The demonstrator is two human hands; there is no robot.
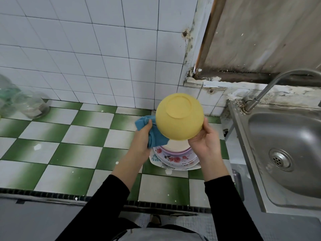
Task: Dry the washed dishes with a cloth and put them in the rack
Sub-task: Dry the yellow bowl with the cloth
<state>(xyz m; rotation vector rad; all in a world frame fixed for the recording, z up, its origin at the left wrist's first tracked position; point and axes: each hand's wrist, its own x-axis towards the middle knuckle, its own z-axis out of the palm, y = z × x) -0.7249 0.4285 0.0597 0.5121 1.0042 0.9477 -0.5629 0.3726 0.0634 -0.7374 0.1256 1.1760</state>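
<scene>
A yellow bowl (179, 117) is held up above the counter with its base turned towards me. My right hand (204, 138) grips its lower right rim, thumb on the outside. My left hand (143, 136) holds a bunched blue cloth (153, 132) against the bowl's left side. Under the bowl, a stack of flowered plates (175, 158) with a pale dish on top stands on the counter. No rack is in view.
The counter (73, 136) has green and white checked tiles and runs to a white tiled wall. Glass jars (26, 103) stand at the far left. A steel sink (284, 150) with a curved tap (271, 87) lies to the right.
</scene>
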